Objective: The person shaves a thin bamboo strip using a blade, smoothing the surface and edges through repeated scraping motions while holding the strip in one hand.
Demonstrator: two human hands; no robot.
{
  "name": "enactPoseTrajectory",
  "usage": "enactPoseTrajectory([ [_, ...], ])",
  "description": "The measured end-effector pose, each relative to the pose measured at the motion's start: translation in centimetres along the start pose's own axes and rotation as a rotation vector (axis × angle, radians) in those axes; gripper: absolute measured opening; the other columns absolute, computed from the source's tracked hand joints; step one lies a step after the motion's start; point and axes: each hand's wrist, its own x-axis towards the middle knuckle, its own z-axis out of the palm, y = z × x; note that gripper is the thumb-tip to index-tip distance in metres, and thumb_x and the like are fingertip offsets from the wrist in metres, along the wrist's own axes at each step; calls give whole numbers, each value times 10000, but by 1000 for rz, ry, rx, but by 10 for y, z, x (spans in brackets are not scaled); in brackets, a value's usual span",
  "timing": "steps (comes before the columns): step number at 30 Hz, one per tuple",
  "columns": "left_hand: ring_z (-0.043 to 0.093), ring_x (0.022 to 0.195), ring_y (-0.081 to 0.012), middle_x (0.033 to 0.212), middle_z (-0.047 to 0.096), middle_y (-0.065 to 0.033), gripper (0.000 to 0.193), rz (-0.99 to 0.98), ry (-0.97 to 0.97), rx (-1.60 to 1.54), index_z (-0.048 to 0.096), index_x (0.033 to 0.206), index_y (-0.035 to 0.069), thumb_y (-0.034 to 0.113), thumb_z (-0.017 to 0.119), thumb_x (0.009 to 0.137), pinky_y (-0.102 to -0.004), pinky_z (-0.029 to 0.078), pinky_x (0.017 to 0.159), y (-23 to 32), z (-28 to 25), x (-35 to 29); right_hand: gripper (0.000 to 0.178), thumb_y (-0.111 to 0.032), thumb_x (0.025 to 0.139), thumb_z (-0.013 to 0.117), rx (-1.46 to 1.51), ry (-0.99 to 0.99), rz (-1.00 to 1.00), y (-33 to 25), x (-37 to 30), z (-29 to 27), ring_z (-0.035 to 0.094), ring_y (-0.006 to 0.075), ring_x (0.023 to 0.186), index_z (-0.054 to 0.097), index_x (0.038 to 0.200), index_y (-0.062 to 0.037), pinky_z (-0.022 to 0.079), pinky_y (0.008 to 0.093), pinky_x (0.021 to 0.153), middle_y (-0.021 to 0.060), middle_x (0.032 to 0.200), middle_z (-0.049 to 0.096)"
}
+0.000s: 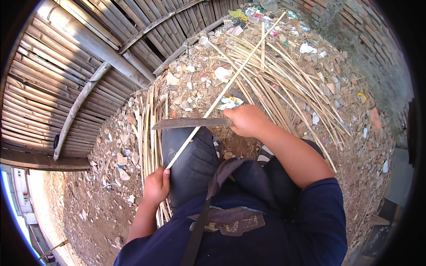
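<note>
Big heap of split bamboo strips [284, 75] sprawls ahead of you over rubble ground [355, 146], against bamboo fence [66, 71]: bulk looks already cut. Smaller tidy bundle of strips [150, 133] lies by your left knee [191, 159]. Long thin strip [222, 93] in work: runs from your left hand [156, 186], across knee, out over heap. Left hand fisted round its near end. Right hand [248, 120] clenched on knife [191, 123] handle, blade flat across strip. Shaving looks mid-way; how much remains, can't tell.

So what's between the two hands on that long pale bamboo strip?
In the head view, between the left hand and right hand, the long pale bamboo strip crosses the dark trouser knee and the flat grey knife blade.
</note>
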Motion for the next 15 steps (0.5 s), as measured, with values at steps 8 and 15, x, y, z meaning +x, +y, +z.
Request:
enactPoseTrajectory([
  [8,583,611,-473,640,574,-236,362,-22,-2,-56,534,819,22,281,537,1073,-507,456,577,-9,8,7,299,-201,811,742,83,156,201,25,6,-9,716,396,851,639,1062,-77,569,515,758,186,851,717],
  [15,597,623,-477,641,583,-237,377,-21,54,-39,533,802,25,291,538,1070,-517,463,578,-13,17,6,285,-166,836,716,169,165,290,42,12,7,713,396,897,663,1098,-66,567,506,790,184,886,721],
])
